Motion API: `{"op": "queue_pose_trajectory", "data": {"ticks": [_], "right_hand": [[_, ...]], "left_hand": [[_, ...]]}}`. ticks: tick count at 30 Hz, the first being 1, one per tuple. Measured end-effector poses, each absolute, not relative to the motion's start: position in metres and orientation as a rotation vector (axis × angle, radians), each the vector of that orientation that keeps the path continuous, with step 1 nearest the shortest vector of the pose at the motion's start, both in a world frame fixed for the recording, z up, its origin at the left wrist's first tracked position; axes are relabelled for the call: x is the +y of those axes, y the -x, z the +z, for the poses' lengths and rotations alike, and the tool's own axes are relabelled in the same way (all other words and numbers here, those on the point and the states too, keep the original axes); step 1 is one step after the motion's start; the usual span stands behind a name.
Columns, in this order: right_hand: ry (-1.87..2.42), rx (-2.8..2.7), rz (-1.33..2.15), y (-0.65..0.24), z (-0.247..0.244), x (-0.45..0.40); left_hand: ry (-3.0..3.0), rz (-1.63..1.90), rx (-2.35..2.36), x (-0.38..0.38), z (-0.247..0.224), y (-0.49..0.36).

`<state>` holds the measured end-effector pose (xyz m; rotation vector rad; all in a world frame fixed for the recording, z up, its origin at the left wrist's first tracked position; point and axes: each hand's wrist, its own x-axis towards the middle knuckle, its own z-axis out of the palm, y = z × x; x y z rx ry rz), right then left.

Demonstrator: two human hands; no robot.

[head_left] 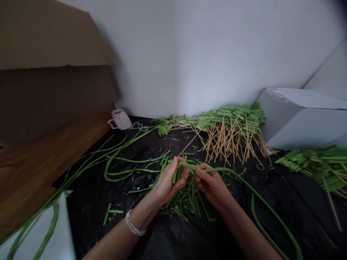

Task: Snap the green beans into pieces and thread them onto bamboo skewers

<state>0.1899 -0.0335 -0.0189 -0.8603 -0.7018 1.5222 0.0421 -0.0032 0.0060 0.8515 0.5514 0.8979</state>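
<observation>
My left hand [170, 179] is closed around one end of a long green bean [251, 189], which bends over at the fingers. Just to the right, my right hand [210, 182] pinches the same bean between thumb and fingers. From there the bean trails off to the lower right. Short cut bean pieces [187, 204] lie in a loose heap under both hands. A beaded bracelet [132, 224] circles my left wrist. The fingertips of both hands are partly hidden by the bean.
Bean pieces threaded on wooden skewers [230, 121] are stacked by the wall, with more bean skewers [317, 164] at the right. Whole long beans [92, 162] stretch leftward over the black plastic sheet [89, 195]. A white mug [121, 120], cardboard box [54, 36] and white box [306, 119] stand around.
</observation>
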Motion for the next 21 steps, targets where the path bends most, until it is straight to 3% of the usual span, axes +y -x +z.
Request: {"op": "queue_pose_trajectory", "data": {"ticks": [21], "right_hand": [[0.963,-0.903,1.592,-0.181,-0.025,-0.04]], "left_hand": [[-1.585,1.15,0.998,-0.008,0.0,-0.042]]}}
